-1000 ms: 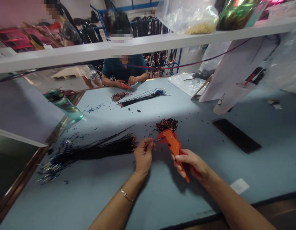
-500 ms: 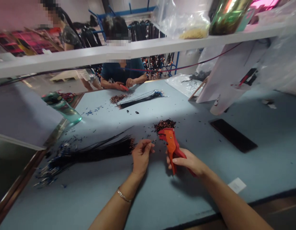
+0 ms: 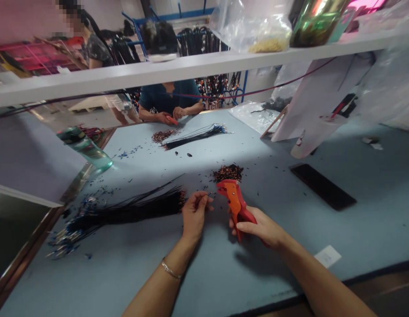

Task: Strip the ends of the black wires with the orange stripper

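My left hand (image 3: 195,212) is closed in a pinch on the end of a thin black wire (image 3: 209,194), whose tip pokes out toward the right. Beside that hand lies a bundle of black wires (image 3: 141,209), with bare copper ends near my fingers and blue-and-silver ends at the far left. Fingers of my right hand (image 3: 257,224) wrap around the handles of an orange and red wire stripper (image 3: 236,202). Its jaws sit just right of the wire tip, apart from it. Behind the jaws is a heap of black and copper-coloured offcuts (image 3: 228,172).
A phone (image 3: 323,186) and a white label (image 3: 328,256) lie to the right. A green bottle (image 3: 92,152) stands tilted in view at left. Across the table, a co-worker's hands (image 3: 174,116) hold a red tool near another wire bundle (image 3: 194,137). A white shelf (image 3: 191,70) spans above.
The wire stripper has shifted slightly left and down, and its handles look closer together. My left hand has barely moved; the wire tip shows a little less past its fingers.
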A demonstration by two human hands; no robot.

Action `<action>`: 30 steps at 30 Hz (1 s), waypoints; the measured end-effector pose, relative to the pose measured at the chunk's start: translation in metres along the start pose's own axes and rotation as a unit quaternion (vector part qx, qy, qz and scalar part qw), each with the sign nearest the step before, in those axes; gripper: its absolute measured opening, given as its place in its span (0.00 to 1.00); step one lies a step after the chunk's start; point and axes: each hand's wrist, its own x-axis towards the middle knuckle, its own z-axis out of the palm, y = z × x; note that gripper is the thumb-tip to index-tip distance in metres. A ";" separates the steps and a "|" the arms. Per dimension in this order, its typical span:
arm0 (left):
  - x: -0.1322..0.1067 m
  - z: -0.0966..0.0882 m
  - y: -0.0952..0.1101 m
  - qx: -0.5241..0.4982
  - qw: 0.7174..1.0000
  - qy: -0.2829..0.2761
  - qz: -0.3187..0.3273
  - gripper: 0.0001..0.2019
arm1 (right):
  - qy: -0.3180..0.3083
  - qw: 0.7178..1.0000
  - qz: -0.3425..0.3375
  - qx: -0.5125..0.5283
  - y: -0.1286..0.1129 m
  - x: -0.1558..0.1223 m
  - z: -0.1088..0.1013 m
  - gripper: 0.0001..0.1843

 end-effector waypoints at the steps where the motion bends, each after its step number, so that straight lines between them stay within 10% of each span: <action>1: 0.000 0.000 0.000 -0.007 1.000 -0.001 0.003 0.09 | 0.000 1.000 0.000 0.001 0.000 0.000 0.000 0.21; 12: -0.009 0.006 0.004 -0.040 0.996 -0.081 -0.024 0.11 | 0.032 0.986 -0.067 -0.150 -0.002 -0.003 0.001 0.14; 24: -0.012 0.010 0.002 -0.129 0.983 -0.098 -0.081 0.12 | 0.169 0.762 -0.222 -0.584 0.009 0.003 0.009 0.28; 30: -0.011 0.011 0.001 -0.156 0.976 -0.108 -0.110 0.10 | 0.197 0.718 -0.233 -0.626 0.007 0.004 0.011 0.28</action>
